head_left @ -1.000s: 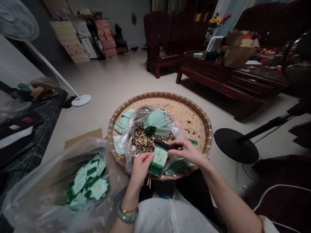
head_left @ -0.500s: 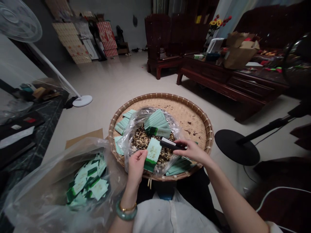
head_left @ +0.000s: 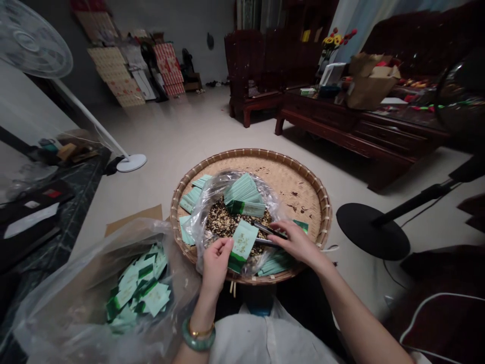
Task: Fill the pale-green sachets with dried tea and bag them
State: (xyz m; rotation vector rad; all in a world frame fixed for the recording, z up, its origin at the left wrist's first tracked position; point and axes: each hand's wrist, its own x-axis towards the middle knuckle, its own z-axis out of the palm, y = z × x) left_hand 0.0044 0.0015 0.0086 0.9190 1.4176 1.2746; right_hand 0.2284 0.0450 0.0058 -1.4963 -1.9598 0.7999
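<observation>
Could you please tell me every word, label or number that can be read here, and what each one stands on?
Pale green packet in the left hand: gold characters, too blurred to read.
Packets in the clear plastic bag: gold print, too small to read.
Slim tool in the right hand: no text seen.
Boards against the far wall: patterned, nothing legible.

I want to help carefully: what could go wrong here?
The black-handled tool in the right hand is close to the green-and-white packet in the left hand, so it might tear the packet or nick a finger. Dark flakes could also spill from the plastic bag onto the woven tray, where some bits already lie.
</observation>
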